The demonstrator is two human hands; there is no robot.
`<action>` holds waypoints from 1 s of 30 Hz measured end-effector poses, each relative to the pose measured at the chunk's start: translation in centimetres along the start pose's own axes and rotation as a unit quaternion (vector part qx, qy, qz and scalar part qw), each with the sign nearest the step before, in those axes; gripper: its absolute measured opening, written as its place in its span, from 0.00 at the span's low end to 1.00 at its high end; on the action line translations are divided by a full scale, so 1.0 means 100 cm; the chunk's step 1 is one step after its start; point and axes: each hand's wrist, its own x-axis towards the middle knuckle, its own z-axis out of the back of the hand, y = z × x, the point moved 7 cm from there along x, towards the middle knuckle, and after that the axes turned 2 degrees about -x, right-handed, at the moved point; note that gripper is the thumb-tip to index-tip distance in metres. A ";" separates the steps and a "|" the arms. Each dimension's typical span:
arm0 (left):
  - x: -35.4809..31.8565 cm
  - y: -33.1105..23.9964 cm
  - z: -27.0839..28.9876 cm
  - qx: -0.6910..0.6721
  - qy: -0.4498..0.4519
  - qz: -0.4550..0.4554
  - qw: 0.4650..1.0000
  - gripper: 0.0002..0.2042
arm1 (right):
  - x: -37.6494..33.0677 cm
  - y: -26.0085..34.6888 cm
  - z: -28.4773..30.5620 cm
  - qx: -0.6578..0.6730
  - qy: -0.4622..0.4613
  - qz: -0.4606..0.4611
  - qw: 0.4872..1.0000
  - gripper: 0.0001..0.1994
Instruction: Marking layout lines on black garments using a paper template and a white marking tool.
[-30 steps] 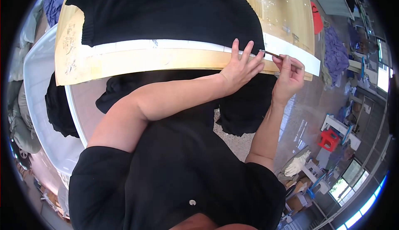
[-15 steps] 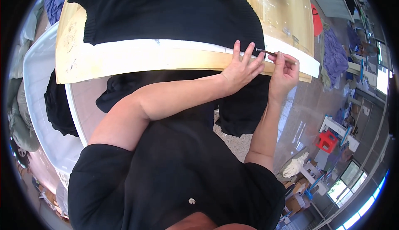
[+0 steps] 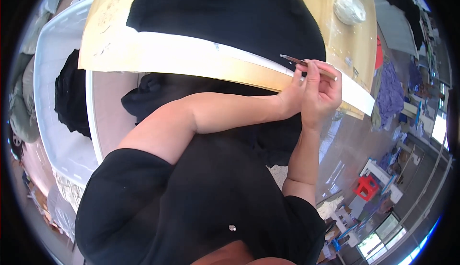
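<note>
Body: black shirt [image 3: 206, 207] fills the lower view, both forearms rising from it toward the table [image 3: 335, 44].
Left hand [image 3: 290, 98]: at the table's near edge, pressed against the right hand; mostly hidden behind it, so its grip cannot be told.
Right hand [image 3: 322, 92]: just right of the left hand, fingers pinched shut around a pencil [image 3: 306, 65].
Pencil: thin and dark, lying slantwise over the white strip [image 3: 201, 54], its tip pointing left at the edge of the black cloth [image 3: 230, 11].
White strip: runs along the table's near edge, under the cloth's hem.
Black cloth: spread flat over most of the table, beyond the strip.
Tub [image 3: 52, 97]: white, left of the table, with dark fabric [image 3: 67, 97] inside.
White lump [image 3: 350, 9]: on the table's far right corner, well apart from the hands.
</note>
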 end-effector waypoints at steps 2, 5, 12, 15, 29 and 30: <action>-0.015 -0.022 -0.045 0.466 0.009 -0.030 0.884 0.21 | 0.000 0.004 -0.030 0.064 0.026 0.006 0.998 0.06; -0.021 -0.027 -0.051 0.507 0.018 -0.063 0.860 0.24 | 0.004 -0.025 -0.050 -0.084 0.102 0.001 0.991 0.05; -0.019 -0.033 -0.079 0.836 0.108 -0.030 0.538 0.22 | 0.007 0.025 -0.093 0.044 0.121 0.065 0.990 0.06; -0.012 -0.025 -0.013 -0.084 -0.151 -0.030 0.985 0.15 | 0.012 0.011 -0.116 0.021 0.140 0.057 0.988 0.05; -0.016 -0.009 -0.002 -0.115 -0.026 -0.094 0.989 0.18 | 0.012 0.035 -0.210 0.056 0.243 0.083 0.965 0.05; -0.015 -0.013 -0.006 -0.118 -0.016 -0.096 0.988 0.18 | 0.012 0.030 -0.218 0.035 0.261 0.090 0.961 0.05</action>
